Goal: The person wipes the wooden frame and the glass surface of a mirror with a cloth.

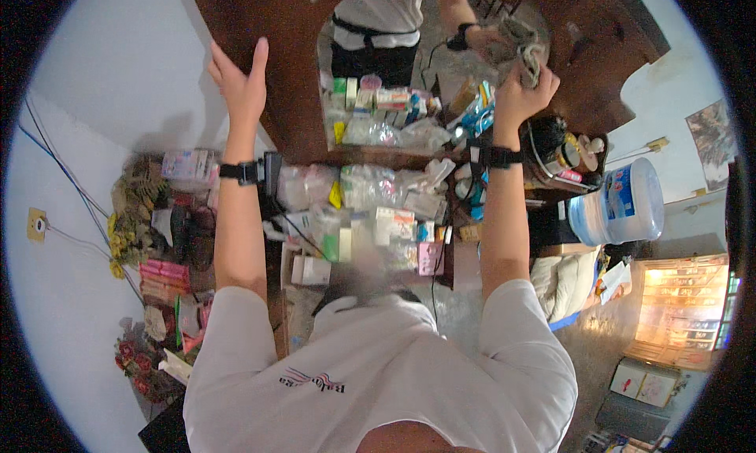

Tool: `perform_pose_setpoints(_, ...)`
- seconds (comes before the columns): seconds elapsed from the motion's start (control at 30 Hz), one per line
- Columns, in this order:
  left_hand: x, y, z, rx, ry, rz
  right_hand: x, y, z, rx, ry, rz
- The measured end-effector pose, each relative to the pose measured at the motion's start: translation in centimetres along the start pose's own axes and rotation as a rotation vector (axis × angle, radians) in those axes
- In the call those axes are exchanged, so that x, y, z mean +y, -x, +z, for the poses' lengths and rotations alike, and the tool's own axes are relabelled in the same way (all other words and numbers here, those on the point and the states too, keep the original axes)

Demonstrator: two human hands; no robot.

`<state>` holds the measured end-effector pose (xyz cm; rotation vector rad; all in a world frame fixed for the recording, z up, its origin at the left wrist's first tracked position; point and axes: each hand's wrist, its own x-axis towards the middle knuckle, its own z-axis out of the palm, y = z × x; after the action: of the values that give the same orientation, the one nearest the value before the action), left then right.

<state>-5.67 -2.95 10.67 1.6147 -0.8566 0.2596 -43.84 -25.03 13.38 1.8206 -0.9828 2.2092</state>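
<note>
My right hand (534, 96) is closed on a crumpled grey cloth (533, 69), held up at the right edge of a mirror (434, 69). The mirror is set in a dark brown wooden frame (289, 99), and a person's torso and a hand with the cloth are reflected in it. My left hand (241, 90) is raised in front of the frame's left part, holding nothing, its thumb apart from the fingers. Below the mirror, between my forearms, lie clear plastic bags (369, 187), a white medicine-type carton (394, 226) and a pink box (430, 258).
A dark basket (582, 184) of jars and bottles stands right of my right forearm. Beyond it, a large water bottle (638, 202) sits on a black stand (546, 226). Yellow artificial flowers (118, 240) and pink packets (164, 276) crowd the left side. A black cable (436, 282) hangs down the front.
</note>
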Motion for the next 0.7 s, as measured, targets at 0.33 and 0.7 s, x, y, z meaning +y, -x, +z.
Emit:
perform_pose_setpoints(0.33,-0.2,0.0,-0.5,-0.061,0.028,-0.024,-8.2,3.3,5.8,-0.062,-0.111,-0.04)
perform_pose_setpoints(0.7,-1.2,-0.1,-0.4,-0.055,0.002,0.069,-18.1,7.5,12.6,-0.122,-0.383,0.042)
